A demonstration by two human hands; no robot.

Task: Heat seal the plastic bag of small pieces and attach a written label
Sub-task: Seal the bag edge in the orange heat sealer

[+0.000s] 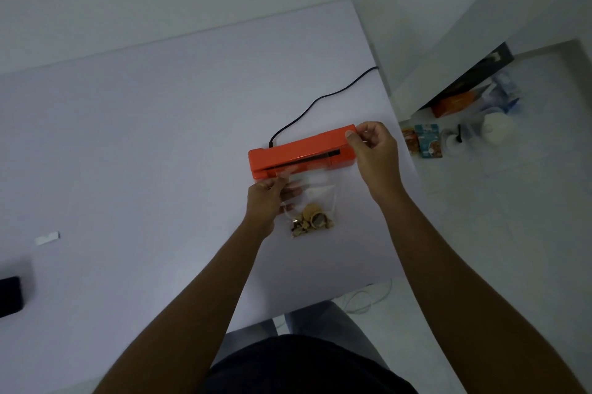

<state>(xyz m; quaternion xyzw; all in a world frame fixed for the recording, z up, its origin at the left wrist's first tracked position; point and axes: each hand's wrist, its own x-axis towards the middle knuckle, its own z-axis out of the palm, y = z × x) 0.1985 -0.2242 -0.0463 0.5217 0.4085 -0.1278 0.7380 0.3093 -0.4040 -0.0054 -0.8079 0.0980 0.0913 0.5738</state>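
An orange heat sealer (298,150) lies across the white table (144,143), its lid slightly raised so a dark slot shows. A clear plastic bag (312,198) with tan and brown small pieces (312,222) at its bottom lies in front, its open top edge tucked into the slot. My left hand (270,198) pinches the bag's upper left part. My right hand (373,153) grips the sealer's right end, thumb on top of the lid. A small white label strip (48,237) lies far left on the table.
A black power cord (320,102) runs from the sealer's back toward the table's right edge. A dark object (9,296) sits at the left edge. Boxes, packets and a white jug (495,129) crowd the floor to the right. A white cable (368,299) lies on the floor.
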